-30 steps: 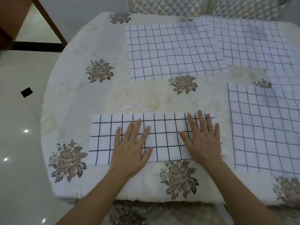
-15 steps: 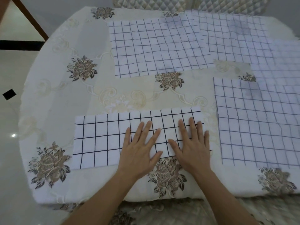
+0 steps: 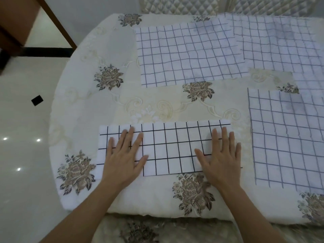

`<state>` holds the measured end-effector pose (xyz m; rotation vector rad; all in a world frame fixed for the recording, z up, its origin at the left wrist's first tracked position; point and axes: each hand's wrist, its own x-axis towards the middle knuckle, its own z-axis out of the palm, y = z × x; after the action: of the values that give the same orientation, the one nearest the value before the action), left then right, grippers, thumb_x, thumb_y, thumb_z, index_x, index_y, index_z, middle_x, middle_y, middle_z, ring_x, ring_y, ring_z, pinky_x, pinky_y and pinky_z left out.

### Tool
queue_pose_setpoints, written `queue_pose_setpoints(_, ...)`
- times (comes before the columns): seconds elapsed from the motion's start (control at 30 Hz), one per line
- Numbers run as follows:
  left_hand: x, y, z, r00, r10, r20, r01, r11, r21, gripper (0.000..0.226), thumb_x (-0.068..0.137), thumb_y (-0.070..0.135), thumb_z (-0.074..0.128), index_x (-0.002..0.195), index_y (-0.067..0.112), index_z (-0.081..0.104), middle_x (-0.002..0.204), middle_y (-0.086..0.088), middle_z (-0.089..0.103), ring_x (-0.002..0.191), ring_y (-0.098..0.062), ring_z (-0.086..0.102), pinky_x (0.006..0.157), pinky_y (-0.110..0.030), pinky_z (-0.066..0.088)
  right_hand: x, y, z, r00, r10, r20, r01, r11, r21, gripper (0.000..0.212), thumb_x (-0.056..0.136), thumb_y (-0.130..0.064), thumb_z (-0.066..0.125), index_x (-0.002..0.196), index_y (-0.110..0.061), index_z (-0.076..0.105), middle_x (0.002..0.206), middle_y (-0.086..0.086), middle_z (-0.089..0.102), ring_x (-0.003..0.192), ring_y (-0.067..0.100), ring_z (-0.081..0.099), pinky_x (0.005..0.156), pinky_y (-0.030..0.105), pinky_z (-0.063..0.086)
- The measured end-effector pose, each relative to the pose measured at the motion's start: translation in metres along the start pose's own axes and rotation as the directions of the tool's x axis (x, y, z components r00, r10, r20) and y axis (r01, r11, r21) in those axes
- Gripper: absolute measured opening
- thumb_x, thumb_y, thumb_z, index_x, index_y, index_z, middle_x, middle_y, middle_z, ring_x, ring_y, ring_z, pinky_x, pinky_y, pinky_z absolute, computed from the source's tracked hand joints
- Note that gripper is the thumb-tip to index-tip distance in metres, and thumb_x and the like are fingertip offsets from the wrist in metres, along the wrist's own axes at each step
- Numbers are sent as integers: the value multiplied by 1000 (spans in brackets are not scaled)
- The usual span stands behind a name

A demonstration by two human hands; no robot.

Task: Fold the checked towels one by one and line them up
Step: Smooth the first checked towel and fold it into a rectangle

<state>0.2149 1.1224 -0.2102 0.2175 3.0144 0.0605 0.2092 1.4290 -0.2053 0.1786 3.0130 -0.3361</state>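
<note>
A long rectangular folded towel (image 3: 171,149), white with bold black checks, lies flat near the near edge of the floral embroidered tablecloth (image 3: 87,106). The left hand (image 3: 125,155) and right hand (image 3: 220,156) press flat on the towel's ends, fingers spread.

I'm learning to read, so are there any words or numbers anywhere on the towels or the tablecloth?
None: there are no words, numbers or labels to read.
The towel under the left hand and right hand shows only black grid lines.
The other towels show only faint grid lines.
The tablecloth shows only flowers and swirls.
</note>
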Motion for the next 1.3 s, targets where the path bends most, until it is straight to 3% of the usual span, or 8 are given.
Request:
queue_pose_setpoints(0.2, 8, 2, 6, 997, 75, -17, -76, 996, -35, 72, 99, 62, 27, 160, 26, 10, 168, -1, 0, 154, -19, 0, 122, -51, 13, 0, -82, 25, 952, -301, 59, 305, 950, -65, 76, 96, -72, 20, 159, -30, 10, 168, 1, 1, 154, 26, -1, 123, 53, 9)
queue_pose_setpoints(0.4, 0, -51, 11, 999, 28, -45, -32, 997, -73, 72, 100, 62, 15, 160, 24, -1, 167, -1, -7, 154, -17, -7, 124, -44, 7, 14, 5, 7, 997, -15, 78, 22, 996, -89, 75, 93, -75, 6, 157, -38, -11, 166, -7, -16, 152, 15, -18, 125, 45, -1)
queue_pose_setpoints(0.57, -1, -72, 7, 1000, 15, -18, -16, 996, -84, 76, 99, 64, 8, 159, 20, -7, 166, -3, -12, 153, -18, -12, 125, -46, 6, 16, 21, -4, 989, 35, 146, -16, 992, -128, 84, 90, -77, 1, 158, -30, -11, 165, -4, -19, 152, 17, -19, 125, 44, -3)
queue_pose_setpoints(0.7, 5, -75, -13, 999, -39, -18, 37, 995, -91, 79, 98, 63, 7, 159, 13, 14, 166, -15, 9, 153, -29, 8, 123, -52, 14, 5, 10, -21, 986, 144, 78, -141, 989, -48, 79, 98, -69, 21, 160, -23, 5, 167, 6, 3, 154, 26, 1, 124, 47, 6)
queue_pose_setpoints(0.83, 32, -50, -41, 970, 191, -151, -213, 965, -152, 66, 100, 53, 26, 153, 14, 35, 161, -14, 27, 149, -30, 26, 120, -53, 21, -20, 18, -48, 976, 210, -50, -211, 977, -13, 66, 98, -48, 46, 154, -15, 30, 154, 18, 37, 142, 35, 35, 116, 53, 31)
queue_pose_setpoints(0.93, 64, -7, -56, 894, 407, -190, -437, 885, -162, 60, 100, 48, 33, 147, 12, 44, 154, -12, 40, 142, -30, 38, 117, -51, 32, -33, 29, -64, 965, 251, -72, -254, 967, -34, 60, 97, -41, 54, 148, -13, 41, 143, 18, 49, 128, 36, 49, 102, 52, 42)
queue_pose_setpoints(1.1, 111, 81, -71, 649, 719, -250, -755, 649, -92, 38, 94, 32, 56, 122, 9, 64, 129, -12, 62, 116, -30, 60, 93, -45, 54, -37, 40, -70, 973, 194, -123, -204, 977, -69, 51, 93, -35, 62, 137, -10, 54, 127, 18, 61, 108, 37, 59, 85, 47, 50)
queue_pose_setpoints(1.3, 159, 163, -71, 367, 926, -86, -930, 363, -58, 37, 87, 24, 73, 121, 9, 66, 124, -10, 66, 110, -32, 63, 88, -43, 55, -22, 43, -57, 957, 220, -189, -227, 974, -14, 42, 91, -34, 63, 126, -10, 60, 112, 13, 64, 95, 33, 60, 74, 43, 52)
